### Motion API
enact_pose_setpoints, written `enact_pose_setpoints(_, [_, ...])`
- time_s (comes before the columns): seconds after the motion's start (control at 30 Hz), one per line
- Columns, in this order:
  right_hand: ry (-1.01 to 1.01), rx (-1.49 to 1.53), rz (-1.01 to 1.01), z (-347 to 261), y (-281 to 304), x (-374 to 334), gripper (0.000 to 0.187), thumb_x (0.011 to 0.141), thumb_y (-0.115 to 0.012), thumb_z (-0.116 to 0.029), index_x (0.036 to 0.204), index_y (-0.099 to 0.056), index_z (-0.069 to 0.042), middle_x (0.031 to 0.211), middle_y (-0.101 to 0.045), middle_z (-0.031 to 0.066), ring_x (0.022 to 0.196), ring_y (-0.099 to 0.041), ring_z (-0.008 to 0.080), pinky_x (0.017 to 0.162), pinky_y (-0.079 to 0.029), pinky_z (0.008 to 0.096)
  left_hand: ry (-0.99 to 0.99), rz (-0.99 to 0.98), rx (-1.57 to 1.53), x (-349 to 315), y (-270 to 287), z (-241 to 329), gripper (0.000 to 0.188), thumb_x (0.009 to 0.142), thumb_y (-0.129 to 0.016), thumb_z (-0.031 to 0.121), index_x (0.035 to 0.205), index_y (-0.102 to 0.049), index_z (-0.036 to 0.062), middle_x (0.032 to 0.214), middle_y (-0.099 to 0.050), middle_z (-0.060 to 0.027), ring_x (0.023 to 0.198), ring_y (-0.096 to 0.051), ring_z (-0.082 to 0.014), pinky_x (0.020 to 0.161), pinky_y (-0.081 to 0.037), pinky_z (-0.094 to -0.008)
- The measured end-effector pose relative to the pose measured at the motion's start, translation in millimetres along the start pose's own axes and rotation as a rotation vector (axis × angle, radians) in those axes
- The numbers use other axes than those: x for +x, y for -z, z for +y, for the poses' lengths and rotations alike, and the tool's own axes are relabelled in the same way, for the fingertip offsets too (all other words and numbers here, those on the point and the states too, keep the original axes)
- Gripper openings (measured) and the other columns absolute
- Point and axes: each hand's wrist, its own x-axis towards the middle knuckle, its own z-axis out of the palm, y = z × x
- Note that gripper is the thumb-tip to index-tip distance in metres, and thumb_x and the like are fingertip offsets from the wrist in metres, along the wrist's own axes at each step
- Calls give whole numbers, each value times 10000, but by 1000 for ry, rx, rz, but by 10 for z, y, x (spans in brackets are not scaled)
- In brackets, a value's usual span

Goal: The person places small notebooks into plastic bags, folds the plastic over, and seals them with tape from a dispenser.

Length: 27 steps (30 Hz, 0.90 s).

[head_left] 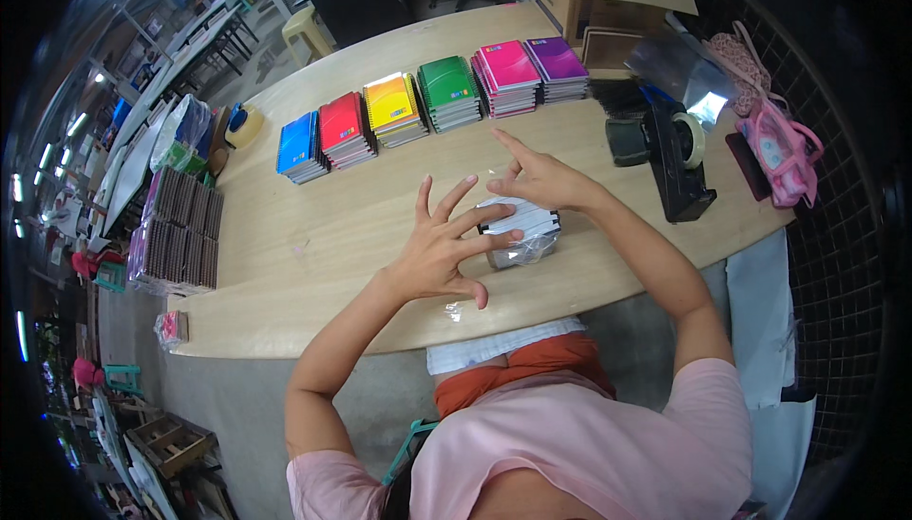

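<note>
One boxy, plastic-wrapped bundle (535, 243) lies beneath the splayed left hand (432, 249); right hand (548, 179) near, index and thumb parted.

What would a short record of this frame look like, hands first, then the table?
Left hand: open, fingers spread over the wrapped bundle
Right hand: beside the bundle, index finger extended
Notebook stacks: six; blue, red, yellow, green, pink, purple
Table's right side: tape dispenser, pink pouch
</note>
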Motion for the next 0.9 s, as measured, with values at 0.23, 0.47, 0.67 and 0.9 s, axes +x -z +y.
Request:
enact_pose_setpoints(0.23, [155,226,382,316,28,-243,702,904,-719,-259,1466,-354,-51,984,-655,110,909,-635,158,789,-512,278,45,-73,-68,18,33,1,908,614,-405,940,1283,-633,369,1459,-493,30,1460,-218,-396,1130,71,-661])
enact_pose_setpoints(0.47, [-204,-533,1297,1547,1341,-1836,188,858,-745,-237,905,-730,-56,840,-696,18,760,-633,132,668,-485,292,64,-79,-71,103,7,29,879,614,-433,925,1295,-616,401,1460,-486,42,1461,-228,-384,1122,55,-686])
enact_pose_setpoints(0.67, [-634,385,968,1537,1517,-2072,177,799,-800,-254,769,-710,-104,726,-637,-10,672,-588,96,602,-431,272,92,-73,-96,37,-16,33,881,611,-440,923,1299,-614,401,1470,-477,40,1466,-212,-390,1125,56,-684])
enact_pose_setpoints(0.9, [-429,407,853,1591,1402,-2098,166,848,-752,-285,796,-692,-140,787,-630,-56,728,-575,68,568,-411,239,90,-69,-87,46,0,36,879,624,-442,915,1312,-605,394,1476,-474,40,1468,-206,-389,1131,57,-676])
